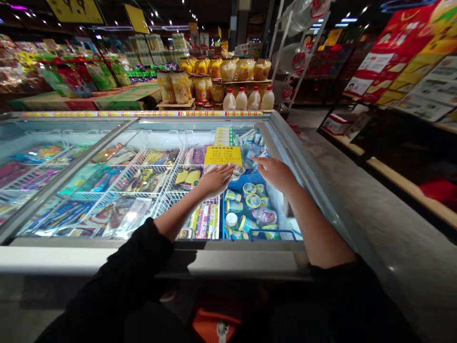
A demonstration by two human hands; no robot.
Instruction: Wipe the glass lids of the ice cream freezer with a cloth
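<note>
Freezer rim [306, 164] between right hand [275, 172] and aisle [339, 159]

Black sleeves [119, 271], bare forearms [182, 214], bare hands [216, 181]

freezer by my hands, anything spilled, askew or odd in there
No spill or damage shows. The small tubs in the blue basket look untidy: some face lid-up, others lie on their sides. The yellow sign sits fairly straight.

A shop: a chest freezer [246, 262] of packaged goods [150, 181] mid-frame, stacked jars [227, 70] at upper centre, a yellow price sign [76, 10] at upper left
</note>
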